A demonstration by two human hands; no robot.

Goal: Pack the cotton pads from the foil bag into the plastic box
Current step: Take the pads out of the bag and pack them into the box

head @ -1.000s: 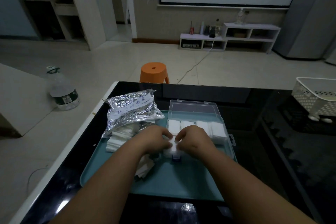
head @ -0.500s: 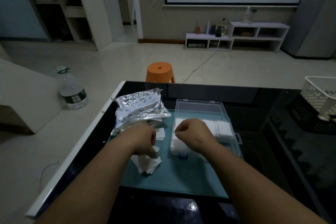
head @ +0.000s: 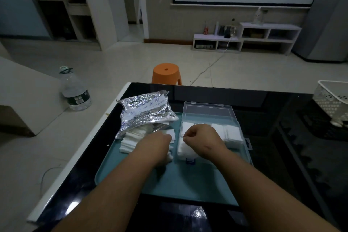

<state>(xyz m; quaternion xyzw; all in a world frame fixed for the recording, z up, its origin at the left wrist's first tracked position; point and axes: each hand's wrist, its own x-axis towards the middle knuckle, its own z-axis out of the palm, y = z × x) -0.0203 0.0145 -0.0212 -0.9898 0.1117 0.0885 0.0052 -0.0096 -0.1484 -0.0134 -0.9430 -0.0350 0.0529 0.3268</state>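
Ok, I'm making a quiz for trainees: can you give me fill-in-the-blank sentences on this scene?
The foil bag lies to the ___ of the box.
The stool beyond the table is ___.
Bag and box both sit on a teal ___.
The right hand is above the open ___, which holds pads.
Missing words: left; orange; tray; box.

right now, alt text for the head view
A person's left hand reaches onto loose cotton pads beside a foil bag while the curled right hand sits over pads in an open plastic box, on a teal tray.
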